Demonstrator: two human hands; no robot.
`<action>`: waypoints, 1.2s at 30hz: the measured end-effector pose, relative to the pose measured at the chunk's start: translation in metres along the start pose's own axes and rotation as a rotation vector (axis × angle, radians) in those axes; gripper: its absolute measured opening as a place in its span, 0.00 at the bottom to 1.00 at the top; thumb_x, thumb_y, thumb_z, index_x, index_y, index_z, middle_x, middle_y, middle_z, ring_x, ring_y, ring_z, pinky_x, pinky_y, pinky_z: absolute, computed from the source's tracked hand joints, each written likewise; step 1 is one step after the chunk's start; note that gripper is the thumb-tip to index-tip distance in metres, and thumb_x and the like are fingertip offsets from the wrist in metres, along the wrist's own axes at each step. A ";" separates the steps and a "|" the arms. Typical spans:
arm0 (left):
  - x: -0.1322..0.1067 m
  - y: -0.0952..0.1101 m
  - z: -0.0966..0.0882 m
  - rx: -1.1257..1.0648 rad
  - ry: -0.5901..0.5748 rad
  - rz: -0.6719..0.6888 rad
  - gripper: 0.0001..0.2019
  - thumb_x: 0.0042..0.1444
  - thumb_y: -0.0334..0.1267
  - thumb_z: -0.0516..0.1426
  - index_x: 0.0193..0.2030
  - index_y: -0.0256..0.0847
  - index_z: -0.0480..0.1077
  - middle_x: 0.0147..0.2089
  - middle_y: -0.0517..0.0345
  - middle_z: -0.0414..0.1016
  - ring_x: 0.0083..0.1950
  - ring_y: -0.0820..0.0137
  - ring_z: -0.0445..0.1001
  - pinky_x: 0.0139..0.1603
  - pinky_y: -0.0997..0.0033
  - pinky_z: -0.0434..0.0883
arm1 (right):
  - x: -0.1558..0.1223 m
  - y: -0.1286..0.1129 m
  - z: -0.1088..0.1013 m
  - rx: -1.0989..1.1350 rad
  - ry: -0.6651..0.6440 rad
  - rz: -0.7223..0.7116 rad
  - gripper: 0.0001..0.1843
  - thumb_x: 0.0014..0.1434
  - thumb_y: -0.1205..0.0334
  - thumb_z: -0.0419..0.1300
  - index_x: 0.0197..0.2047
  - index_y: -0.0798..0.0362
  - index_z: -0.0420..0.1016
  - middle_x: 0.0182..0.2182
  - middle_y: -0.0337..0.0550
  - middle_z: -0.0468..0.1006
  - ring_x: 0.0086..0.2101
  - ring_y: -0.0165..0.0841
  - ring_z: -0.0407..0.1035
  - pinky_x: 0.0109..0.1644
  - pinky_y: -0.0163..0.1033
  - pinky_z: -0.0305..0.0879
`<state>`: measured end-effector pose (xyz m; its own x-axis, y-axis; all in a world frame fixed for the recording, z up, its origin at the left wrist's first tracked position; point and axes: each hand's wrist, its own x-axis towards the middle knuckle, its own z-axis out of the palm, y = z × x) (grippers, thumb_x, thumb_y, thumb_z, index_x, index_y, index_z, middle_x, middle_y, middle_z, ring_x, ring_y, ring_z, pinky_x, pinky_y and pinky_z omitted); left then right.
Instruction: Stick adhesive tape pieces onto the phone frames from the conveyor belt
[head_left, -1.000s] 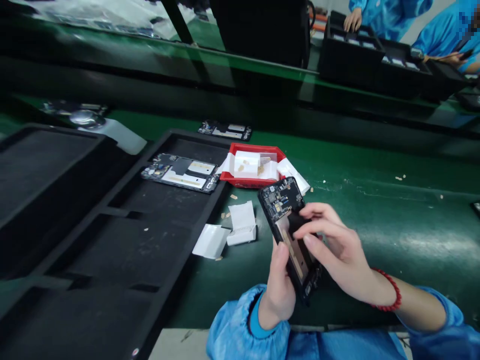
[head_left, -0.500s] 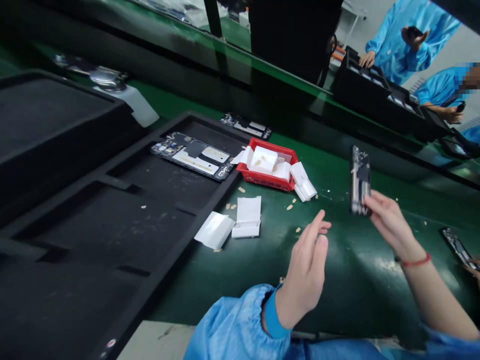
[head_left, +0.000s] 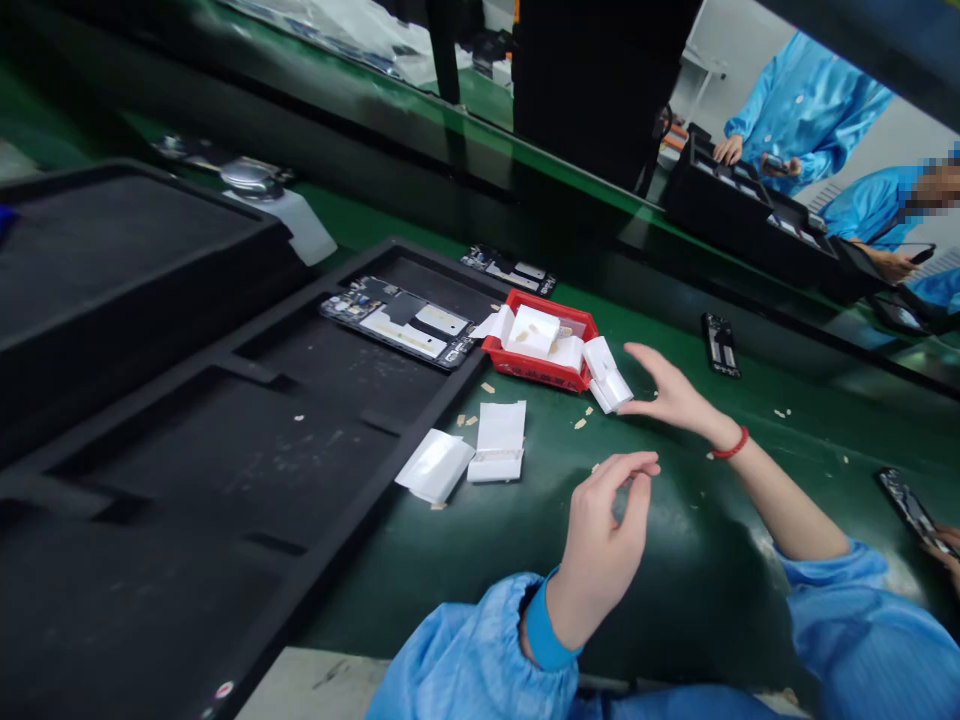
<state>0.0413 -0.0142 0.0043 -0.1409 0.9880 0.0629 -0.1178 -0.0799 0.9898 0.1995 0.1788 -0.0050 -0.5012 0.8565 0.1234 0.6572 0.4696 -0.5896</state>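
Note:
My right hand [head_left: 679, 398] is open, fingers and thumb spread, reaching to the right end of a red bin [head_left: 540, 372]. Its thumb tip is beside a folded white paper piece [head_left: 609, 378] that leans against the bin; contact is unclear. Nothing shows in my left hand [head_left: 604, 550], which hovers above the green table with bent fingers and thumb tip slightly apart from them. Beyond my right hand, an opened phone body [head_left: 721, 345] lies on the table. White folded papers [head_left: 500, 440] lie left of my hands, with small tan pieces [head_left: 487, 388] scattered around.
A black compartment tray [head_left: 360, 540] fills the left side, with an opened phone [head_left: 405, 322] at its far end. Another phone body [head_left: 510, 270] lies behind the bin. At the right edge, another person's hand [head_left: 946, 550] holds a phone frame [head_left: 909, 505]. Co-workers sit beyond the partition.
My right hand has let go of the phone body, now lying at the table's far side, and moved left to the papers by the bin. My left hand's fingers have bent toward its thumb.

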 end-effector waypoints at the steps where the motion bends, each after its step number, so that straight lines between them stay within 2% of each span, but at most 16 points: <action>1: 0.000 -0.001 0.000 0.000 0.002 -0.007 0.11 0.64 0.34 0.54 0.43 0.42 0.79 0.42 0.53 0.83 0.45 0.64 0.81 0.50 0.64 0.75 | -0.004 -0.005 0.008 0.015 -0.035 -0.037 0.31 0.54 0.61 0.72 0.61 0.47 0.76 0.62 0.47 0.76 0.61 0.45 0.71 0.68 0.49 0.66; 3: 0.001 -0.003 -0.002 -0.001 0.012 -0.022 0.11 0.64 0.35 0.54 0.43 0.42 0.79 0.42 0.52 0.83 0.44 0.64 0.81 0.48 0.65 0.76 | -0.012 -0.009 0.014 0.037 -0.038 -0.056 0.19 0.59 0.66 0.64 0.54 0.48 0.81 0.55 0.46 0.82 0.54 0.43 0.77 0.62 0.48 0.71; 5: 0.002 -0.006 -0.003 -0.002 0.033 -0.033 0.11 0.64 0.35 0.54 0.43 0.42 0.79 0.42 0.52 0.83 0.44 0.65 0.81 0.48 0.65 0.76 | -0.024 -0.010 0.007 0.052 0.032 -0.027 0.18 0.61 0.69 0.57 0.50 0.51 0.83 0.50 0.49 0.85 0.50 0.43 0.80 0.58 0.48 0.73; 8: 0.005 -0.008 -0.003 -0.007 0.088 -0.041 0.13 0.64 0.37 0.55 0.51 0.42 0.77 0.52 0.48 0.81 0.51 0.64 0.79 0.52 0.65 0.76 | -0.050 -0.016 -0.014 0.096 0.138 0.040 0.18 0.59 0.68 0.57 0.49 0.55 0.83 0.48 0.52 0.86 0.48 0.45 0.81 0.53 0.48 0.76; 10: 0.006 -0.008 0.000 -0.009 0.122 -0.030 0.18 0.62 0.38 0.58 0.59 0.44 0.73 0.62 0.47 0.75 0.58 0.63 0.76 0.54 0.65 0.76 | -0.070 -0.028 -0.024 0.144 0.142 0.073 0.17 0.57 0.67 0.59 0.47 0.56 0.84 0.44 0.51 0.87 0.42 0.43 0.82 0.45 0.44 0.78; 12: 0.006 -0.008 0.003 -0.001 0.104 0.012 0.24 0.59 0.39 0.62 0.63 0.46 0.70 0.65 0.48 0.71 0.59 0.63 0.75 0.55 0.66 0.76 | -0.087 -0.044 -0.026 0.193 0.112 0.090 0.14 0.55 0.68 0.59 0.41 0.56 0.85 0.37 0.48 0.87 0.34 0.39 0.82 0.36 0.38 0.76; 14: 0.005 -0.008 0.006 0.013 0.062 0.094 0.24 0.56 0.37 0.65 0.60 0.46 0.72 0.58 0.50 0.77 0.54 0.65 0.78 0.52 0.68 0.78 | -0.098 -0.060 -0.022 0.228 0.090 0.095 0.11 0.54 0.69 0.58 0.34 0.57 0.84 0.28 0.43 0.85 0.27 0.33 0.78 0.28 0.32 0.71; 16: 0.004 -0.008 0.006 0.026 0.056 0.170 0.16 0.58 0.34 0.64 0.54 0.45 0.75 0.47 0.55 0.81 0.46 0.69 0.81 0.49 0.72 0.78 | -0.103 -0.070 -0.015 0.248 0.087 0.082 0.12 0.54 0.70 0.57 0.27 0.58 0.82 0.21 0.40 0.81 0.22 0.29 0.74 0.23 0.29 0.65; 18: 0.003 -0.008 0.002 0.041 0.082 0.217 0.08 0.61 0.32 0.62 0.47 0.44 0.76 0.40 0.59 0.81 0.41 0.72 0.81 0.46 0.75 0.77 | -0.105 -0.076 -0.010 0.258 0.089 0.044 0.14 0.57 0.70 0.56 0.24 0.58 0.81 0.18 0.38 0.79 0.20 0.27 0.72 0.22 0.27 0.62; 21: 0.004 -0.004 -0.007 0.069 0.035 0.255 0.04 0.63 0.33 0.60 0.42 0.43 0.77 0.39 0.58 0.81 0.40 0.71 0.81 0.43 0.75 0.77 | -0.109 -0.079 -0.009 0.246 0.107 -0.061 0.12 0.60 0.65 0.60 0.28 0.57 0.82 0.22 0.39 0.82 0.22 0.29 0.74 0.23 0.28 0.66; 25: 0.007 0.006 -0.017 0.133 -0.070 0.314 0.04 0.62 0.33 0.61 0.39 0.43 0.78 0.39 0.56 0.79 0.41 0.68 0.79 0.44 0.71 0.77 | -0.116 -0.078 -0.020 0.145 0.254 -0.229 0.06 0.62 0.63 0.65 0.35 0.55 0.82 0.28 0.43 0.85 0.26 0.30 0.77 0.29 0.32 0.71; 27: 0.009 0.011 -0.021 0.240 -0.022 0.411 0.04 0.60 0.30 0.62 0.36 0.43 0.76 0.43 0.55 0.75 0.45 0.68 0.77 0.48 0.69 0.75 | -0.120 -0.076 -0.029 0.077 0.326 -0.329 0.06 0.63 0.63 0.64 0.34 0.54 0.81 0.27 0.42 0.85 0.25 0.30 0.77 0.30 0.32 0.72; 29: 0.010 0.015 -0.025 0.392 0.056 0.573 0.05 0.60 0.28 0.61 0.35 0.42 0.74 0.47 0.52 0.72 0.49 0.67 0.75 0.50 0.67 0.74 | -0.123 -0.073 -0.038 0.018 0.362 -0.427 0.06 0.65 0.63 0.63 0.36 0.52 0.81 0.28 0.42 0.86 0.28 0.32 0.80 0.31 0.33 0.73; 32: 0.010 0.021 -0.030 0.528 0.112 0.774 0.06 0.60 0.25 0.59 0.36 0.41 0.71 0.51 0.49 0.72 0.50 0.65 0.74 0.48 0.66 0.74 | -0.124 -0.070 -0.047 -0.244 0.472 -0.600 0.09 0.66 0.69 0.58 0.44 0.51 0.80 0.39 0.47 0.88 0.39 0.37 0.83 0.39 0.38 0.79; 34: 0.009 0.024 -0.031 0.459 0.057 0.767 0.07 0.62 0.27 0.58 0.33 0.42 0.69 0.46 0.51 0.76 0.47 0.64 0.76 0.48 0.63 0.75 | -0.123 -0.069 -0.050 -0.426 0.591 -0.708 0.10 0.65 0.73 0.58 0.46 0.51 0.77 0.46 0.51 0.86 0.45 0.39 0.82 0.45 0.42 0.80; 36: 0.009 0.026 -0.029 0.304 0.008 0.570 0.10 0.64 0.33 0.57 0.31 0.42 0.67 0.36 0.55 0.78 0.38 0.66 0.77 0.41 0.65 0.75 | -0.119 -0.071 -0.051 -0.397 0.607 -0.740 0.10 0.64 0.74 0.57 0.44 0.51 0.74 0.49 0.53 0.85 0.49 0.41 0.80 0.49 0.46 0.80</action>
<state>0.0081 -0.0116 0.0271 -0.1061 0.8006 0.5897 0.2612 -0.5498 0.7934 0.2412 0.0543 0.0625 -0.5593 0.2369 0.7944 0.4940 0.8648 0.0900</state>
